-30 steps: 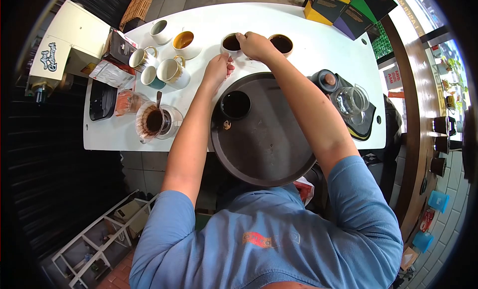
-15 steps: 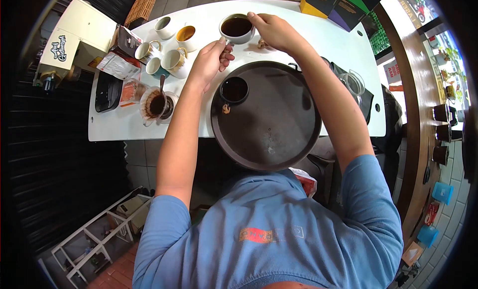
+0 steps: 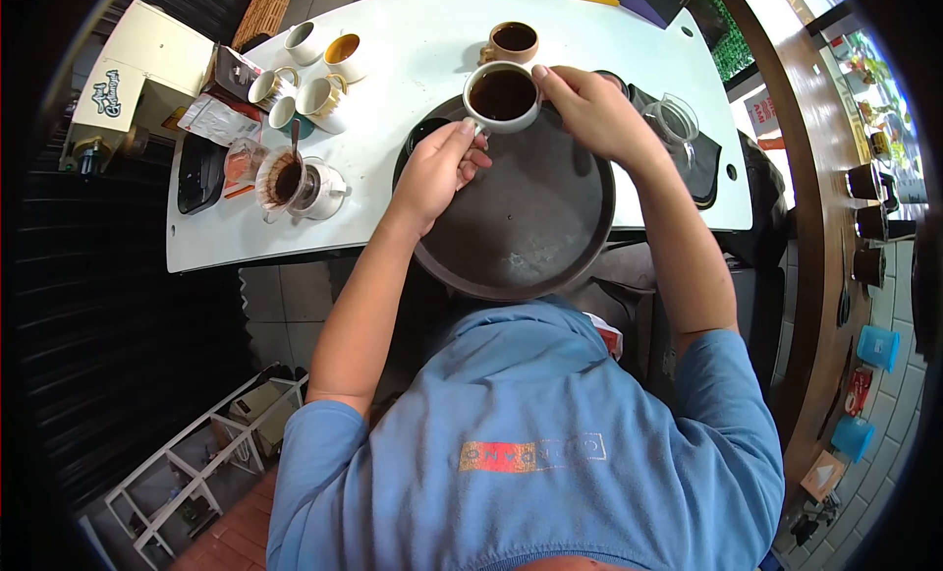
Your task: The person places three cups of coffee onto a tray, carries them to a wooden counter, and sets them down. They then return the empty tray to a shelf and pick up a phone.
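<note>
A white cup (image 3: 502, 92) of dark coffee is held level between both hands, above the far part of a round dark tray (image 3: 521, 212). My left hand (image 3: 445, 170) pinches its handle. On the other side, my right hand (image 3: 591, 109) has its fingers closed at the cup's rim. Just behind stands a tan cup (image 3: 514, 38) of dark liquid on the white table (image 3: 413, 45). A dark cup (image 3: 424, 131) on the tray is mostly hidden by my left hand. The tray sticks out past the table's near edge.
Several mugs (image 3: 321, 101) stand at the left rear. A coffee dripper (image 3: 283, 178) with wet grounds and a spoon sits before them, near a grinder (image 3: 147, 70). At the right is a glass server (image 3: 671, 121); dark boxes (image 3: 656, 1) stand at the back.
Both hands have brought the white cup nearer to me and over the tray. The tan cup behind it has come into full view. The camera view has shifted slightly.
</note>
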